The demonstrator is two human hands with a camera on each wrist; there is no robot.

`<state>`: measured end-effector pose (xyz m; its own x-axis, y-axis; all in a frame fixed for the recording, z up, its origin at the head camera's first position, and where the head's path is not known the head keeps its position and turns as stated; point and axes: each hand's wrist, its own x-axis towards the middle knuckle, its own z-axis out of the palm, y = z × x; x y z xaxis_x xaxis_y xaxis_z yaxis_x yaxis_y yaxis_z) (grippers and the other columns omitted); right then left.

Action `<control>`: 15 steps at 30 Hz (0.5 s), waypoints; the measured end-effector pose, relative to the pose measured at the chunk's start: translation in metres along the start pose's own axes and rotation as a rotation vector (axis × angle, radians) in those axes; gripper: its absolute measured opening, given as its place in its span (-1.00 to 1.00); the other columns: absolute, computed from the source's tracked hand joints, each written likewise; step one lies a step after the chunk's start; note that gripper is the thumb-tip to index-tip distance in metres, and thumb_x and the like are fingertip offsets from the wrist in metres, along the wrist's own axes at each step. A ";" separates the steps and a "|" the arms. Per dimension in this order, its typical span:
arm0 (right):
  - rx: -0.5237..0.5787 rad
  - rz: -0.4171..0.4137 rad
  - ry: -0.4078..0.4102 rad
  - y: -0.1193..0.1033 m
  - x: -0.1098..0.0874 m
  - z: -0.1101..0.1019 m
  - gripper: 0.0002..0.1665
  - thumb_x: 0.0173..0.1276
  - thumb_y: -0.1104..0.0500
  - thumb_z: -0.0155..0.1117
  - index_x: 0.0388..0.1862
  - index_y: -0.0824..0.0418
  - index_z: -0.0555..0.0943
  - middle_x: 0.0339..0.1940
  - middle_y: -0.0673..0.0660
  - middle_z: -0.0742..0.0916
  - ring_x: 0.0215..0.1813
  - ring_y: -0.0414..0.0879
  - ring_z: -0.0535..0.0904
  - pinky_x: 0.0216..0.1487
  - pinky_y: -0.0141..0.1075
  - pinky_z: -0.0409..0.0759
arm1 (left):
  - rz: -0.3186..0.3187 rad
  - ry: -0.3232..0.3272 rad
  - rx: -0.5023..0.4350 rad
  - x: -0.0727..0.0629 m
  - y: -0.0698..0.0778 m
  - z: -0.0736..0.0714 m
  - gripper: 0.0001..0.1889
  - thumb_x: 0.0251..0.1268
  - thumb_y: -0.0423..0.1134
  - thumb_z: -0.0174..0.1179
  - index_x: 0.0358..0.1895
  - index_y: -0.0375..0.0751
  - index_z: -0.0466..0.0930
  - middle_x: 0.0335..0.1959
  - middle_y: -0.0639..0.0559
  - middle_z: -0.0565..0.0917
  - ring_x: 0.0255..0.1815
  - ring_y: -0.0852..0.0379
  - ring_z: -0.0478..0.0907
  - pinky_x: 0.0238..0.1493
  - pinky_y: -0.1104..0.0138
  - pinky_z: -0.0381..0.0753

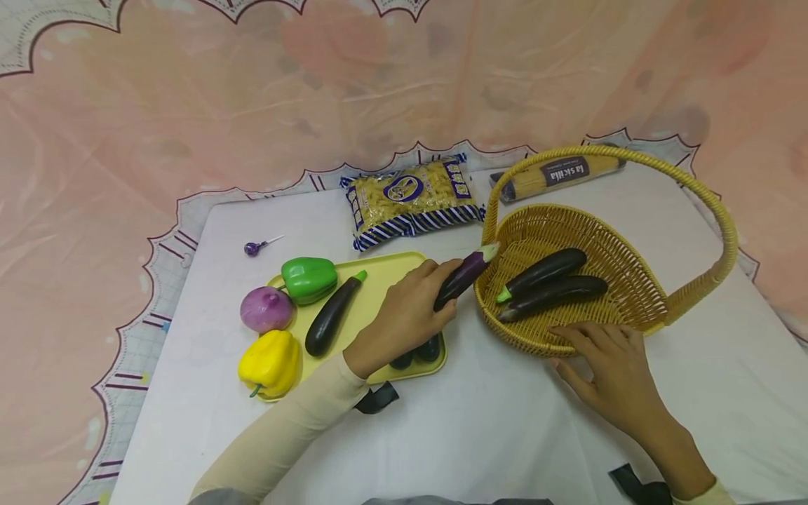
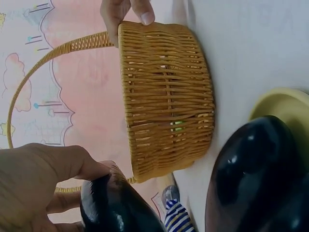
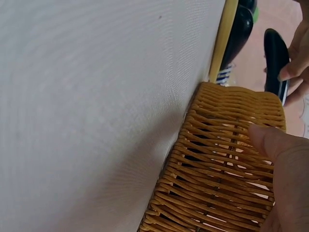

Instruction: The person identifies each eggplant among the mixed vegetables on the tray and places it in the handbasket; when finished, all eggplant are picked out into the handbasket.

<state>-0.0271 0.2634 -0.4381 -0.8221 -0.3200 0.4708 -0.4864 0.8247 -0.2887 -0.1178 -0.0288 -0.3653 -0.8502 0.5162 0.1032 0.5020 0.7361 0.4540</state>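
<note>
An eggplant [image 1: 466, 275] with a pale tip is held in my left hand [image 1: 407, 308], just left of the wicker basket's rim. Two dark eggplants [image 1: 548, 271] lie side by side inside the basket [image 1: 631, 308]. At the basket's near edge, my right hand [image 1: 609, 379] grips the rim, thumb outside on the weave [image 3: 222, 159] and fingers over the edge. On the yellow tray [image 1: 385, 270] lies another eggplant [image 1: 333, 315] with a green stem. More eggplants [image 2: 256, 169] sit on the tray beneath my left wrist, partly hidden in the head view.
A green bell pepper [image 1: 308, 279], a purple onion [image 1: 266, 309] and a yellow bell pepper [image 1: 270, 361] line the tray's left side. Behind stand a pasta bag [image 1: 410, 200] and a spaghetti pack [image 1: 562, 175]. A lollipop [image 1: 254, 248] lies at the back left. The basket's handle [image 1: 694, 189] arches upward.
</note>
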 end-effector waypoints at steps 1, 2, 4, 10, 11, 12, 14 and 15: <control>-0.001 0.001 0.000 0.000 0.000 0.000 -0.25 0.45 -0.42 -0.18 0.01 0.13 0.66 -0.18 0.11 0.69 -0.13 0.11 0.52 -0.02 0.07 0.21 | 0.003 -0.005 0.000 0.002 0.001 0.001 -0.40 0.29 -0.18 0.25 0.41 -0.07 0.37 -0.04 -0.07 0.60 -0.26 0.12 0.50 -0.40 0.28 0.49; -0.002 0.002 -0.001 0.000 0.000 0.000 -0.26 0.45 -0.41 -0.18 0.01 0.12 0.66 -0.18 0.11 0.69 -0.13 0.11 0.52 -0.03 0.07 0.21 | 0.008 -0.010 0.000 0.004 0.002 0.001 -0.40 0.29 -0.18 0.25 0.41 -0.07 0.36 -0.04 -0.07 0.60 -0.26 0.12 0.50 -0.40 0.28 0.50; -0.002 0.003 -0.003 0.000 0.000 -0.001 -0.29 0.45 -0.40 -0.13 0.01 0.12 0.66 -0.17 0.11 0.69 -0.12 0.11 0.52 -0.03 0.06 0.21 | 0.019 -0.022 0.003 0.007 0.005 0.002 -0.39 0.29 -0.18 0.25 0.42 -0.06 0.36 -0.04 -0.07 0.60 -0.27 0.13 0.49 -0.41 0.29 0.49; 0.001 0.007 -0.011 0.001 -0.001 -0.001 -0.43 0.40 -0.29 0.09 0.03 0.11 0.66 -0.16 0.11 0.69 -0.11 0.10 0.52 -0.03 0.05 0.22 | 0.072 -0.064 0.008 0.023 0.014 0.007 -0.37 0.31 -0.18 0.22 0.45 -0.06 0.32 -0.04 -0.05 0.58 -0.26 0.15 0.48 -0.39 0.32 0.49; 0.002 0.007 -0.011 0.002 -0.001 -0.001 -0.44 0.39 -0.28 0.11 0.03 0.11 0.66 -0.16 0.11 0.69 -0.11 0.11 0.52 -0.03 0.05 0.22 | 0.078 -0.072 0.008 0.026 0.016 0.008 -0.37 0.31 -0.17 0.22 0.45 -0.06 0.31 -0.03 -0.05 0.58 -0.24 0.15 0.48 -0.36 0.32 0.50; 0.004 0.006 -0.011 0.002 -0.001 -0.001 -0.44 0.39 -0.28 0.11 0.03 0.11 0.66 -0.15 0.12 0.69 -0.10 0.11 0.52 -0.03 0.05 0.22 | 0.084 -0.081 0.010 0.029 0.017 0.009 -0.36 0.31 -0.17 0.22 0.46 -0.06 0.31 -0.02 -0.05 0.58 -0.22 0.15 0.49 -0.33 0.31 0.51; 0.006 0.003 -0.010 0.002 -0.001 -0.001 -0.43 0.40 -0.29 0.08 0.03 0.12 0.66 -0.15 0.12 0.70 -0.10 0.11 0.52 -0.02 0.05 0.22 | 0.095 -0.094 0.013 0.034 0.021 0.011 -0.36 0.30 -0.17 0.22 0.46 -0.06 0.30 0.00 -0.05 0.57 -0.19 0.15 0.49 -0.30 0.30 0.52; 0.006 0.002 -0.008 0.002 -0.001 -0.001 -0.40 0.42 -0.31 0.05 0.03 0.12 0.66 -0.15 0.12 0.70 -0.10 0.11 0.52 -0.03 0.05 0.22 | 0.099 -0.096 0.015 0.036 0.023 0.012 -0.35 0.30 -0.17 0.23 0.46 -0.05 0.30 0.00 -0.05 0.57 -0.18 0.16 0.49 -0.29 0.30 0.53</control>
<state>-0.0269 0.2659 -0.4385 -0.8254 -0.3225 0.4634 -0.4865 0.8226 -0.2942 -0.1350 0.0118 -0.3618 -0.7778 0.6255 0.0614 0.5857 0.6858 0.4320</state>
